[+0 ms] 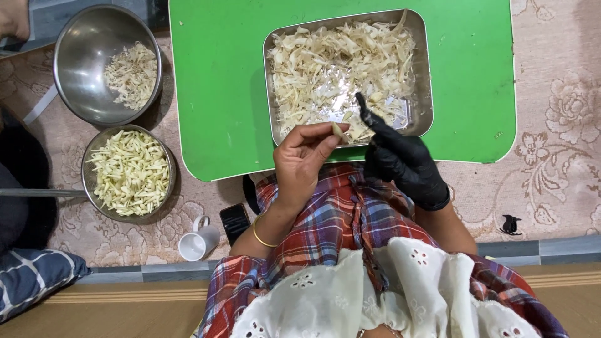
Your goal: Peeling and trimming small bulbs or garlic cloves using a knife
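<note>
- Pink floral carpet (563,125) covered the floor, and a low green table (219,94) stood on it in front of the seated person.
- On the table sat a rectangular steel tray (424,75), heaped with pale shredded strips (325,62); a bare patch of metal showed near its front right corner.
- Left of the table, on the carpet, a round steel bowl (81,44) held a small pile of whitish shreds, and a second bowl (94,181) just below it was nearly full of yellowish cut strips.
- A white mug (199,241) lay near the person's knee with a dark phone (235,222) just beside it, and a small black clip (511,224) lay well apart on the right.
- A blue checked cushion (31,278) was cut off at the lower left, and a dark shape along the left edge was too cropped to identify.
- The plaid skirt and white lace cloth hid the person's lap and the table's near edge.
- The left hand (303,159), bare with a gold bangle, had its fingers curled in, pinching a small pale piece (339,131) between thumb and forefinger at the tray's front rim.
- The right hand (400,159), in a black glove, had its forefinger stretched out into the tray, touching the strips; the other fingers were loosely bent, holding nothing that I could see.
</note>
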